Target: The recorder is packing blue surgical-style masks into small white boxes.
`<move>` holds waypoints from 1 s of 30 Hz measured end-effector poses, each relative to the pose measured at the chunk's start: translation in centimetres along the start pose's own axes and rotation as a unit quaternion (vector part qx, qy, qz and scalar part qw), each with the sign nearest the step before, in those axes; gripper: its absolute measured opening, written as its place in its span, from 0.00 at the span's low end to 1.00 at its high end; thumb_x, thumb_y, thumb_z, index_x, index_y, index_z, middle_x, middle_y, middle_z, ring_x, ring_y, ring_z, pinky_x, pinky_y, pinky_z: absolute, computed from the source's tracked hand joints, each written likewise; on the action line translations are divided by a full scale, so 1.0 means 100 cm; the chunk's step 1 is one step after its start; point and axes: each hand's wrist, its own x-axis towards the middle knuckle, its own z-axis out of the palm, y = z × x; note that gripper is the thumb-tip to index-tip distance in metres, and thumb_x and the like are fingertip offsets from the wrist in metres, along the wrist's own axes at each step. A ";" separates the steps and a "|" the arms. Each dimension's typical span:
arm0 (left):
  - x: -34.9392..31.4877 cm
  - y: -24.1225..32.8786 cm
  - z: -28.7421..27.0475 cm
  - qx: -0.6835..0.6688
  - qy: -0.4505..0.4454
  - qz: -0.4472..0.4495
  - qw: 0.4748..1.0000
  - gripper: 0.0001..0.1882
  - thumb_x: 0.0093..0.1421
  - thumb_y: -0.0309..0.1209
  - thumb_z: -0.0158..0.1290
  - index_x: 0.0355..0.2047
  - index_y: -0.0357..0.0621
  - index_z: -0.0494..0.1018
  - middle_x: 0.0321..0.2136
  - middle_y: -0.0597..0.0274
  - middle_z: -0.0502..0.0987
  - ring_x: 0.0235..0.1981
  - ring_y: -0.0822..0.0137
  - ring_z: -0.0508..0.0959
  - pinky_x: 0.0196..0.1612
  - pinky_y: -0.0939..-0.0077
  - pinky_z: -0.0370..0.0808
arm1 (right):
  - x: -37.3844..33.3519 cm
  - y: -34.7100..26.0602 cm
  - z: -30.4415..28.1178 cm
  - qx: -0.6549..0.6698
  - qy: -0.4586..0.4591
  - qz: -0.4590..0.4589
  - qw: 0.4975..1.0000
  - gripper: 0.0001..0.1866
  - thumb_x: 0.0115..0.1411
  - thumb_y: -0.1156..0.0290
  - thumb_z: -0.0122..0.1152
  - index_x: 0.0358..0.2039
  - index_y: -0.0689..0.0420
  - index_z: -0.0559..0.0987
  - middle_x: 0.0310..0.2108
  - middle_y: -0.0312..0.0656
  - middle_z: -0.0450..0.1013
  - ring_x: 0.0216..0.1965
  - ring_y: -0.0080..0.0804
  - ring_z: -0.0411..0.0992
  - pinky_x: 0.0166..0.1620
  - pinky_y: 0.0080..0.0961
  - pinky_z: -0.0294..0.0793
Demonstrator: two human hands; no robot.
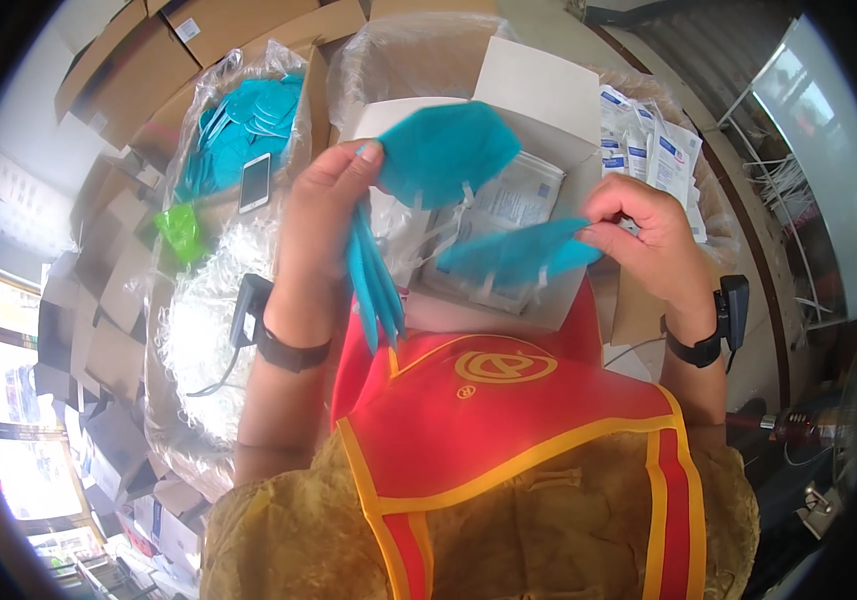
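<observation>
My left hand (pixel 323 205) pinches a teal folding face mask (pixel 453 150) between thumb and fingertips. Several more folded teal masks (pixel 372 280) hang down from the same hand. To the right, my right hand (pixel 643 225) grips the end of another teal mask (pixel 518 252), slightly blurred. Thin white straps hang between the two raised masks. Below them stands an open white cardboard box (pixel 538 85), its flaps up, with clear-wrapped white packets (pixel 513 195) inside. The masks hide part of its contents.
Loose teal masks fill a plastic-lined carton (pixel 240 135) at the far left, with a phone (pixel 255 183) at its near edge. Nearer lies a lined carton of white strands (pixel 213 330), beside a green plastic piece (pixel 180 232). White printed packets (pixel 648 145) lie in a lined carton at the right.
</observation>
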 end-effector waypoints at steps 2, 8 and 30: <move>-0.007 0.000 0.012 -0.006 -0.032 0.004 0.999 0.10 0.65 0.34 0.51 0.40 0.41 0.76 0.22 0.65 0.76 0.12 0.82 0.67 0.12 0.89 0.62 | 0.013 -0.005 0.006 -0.027 0.007 -0.085 0.996 0.05 0.52 0.81 0.62 0.27 0.59 0.74 0.30 0.35 0.70 0.34 0.23 0.68 0.37 0.19 0.67; -0.025 0.007 0.017 -0.067 -0.133 -0.005 0.989 0.11 0.64 0.30 0.52 0.42 0.36 0.76 0.32 0.67 0.77 0.32 0.79 0.73 0.35 0.86 0.69 | 0.036 -0.003 0.024 0.081 0.135 -0.139 0.978 0.06 0.53 0.80 0.61 0.28 0.58 0.72 0.31 0.35 0.70 0.35 0.23 0.68 0.38 0.19 0.67; -0.028 0.007 -0.012 -0.303 0.064 -0.072 0.948 0.24 0.64 0.51 0.49 0.17 0.53 0.59 0.14 0.73 0.57 0.19 0.72 0.62 0.32 0.70 0.66 | 0.024 -0.030 0.083 -0.013 -0.051 -0.169 0.984 0.15 0.58 0.67 0.62 0.43 0.55 0.70 0.36 0.42 0.72 0.30 0.39 0.75 0.31 0.32 0.73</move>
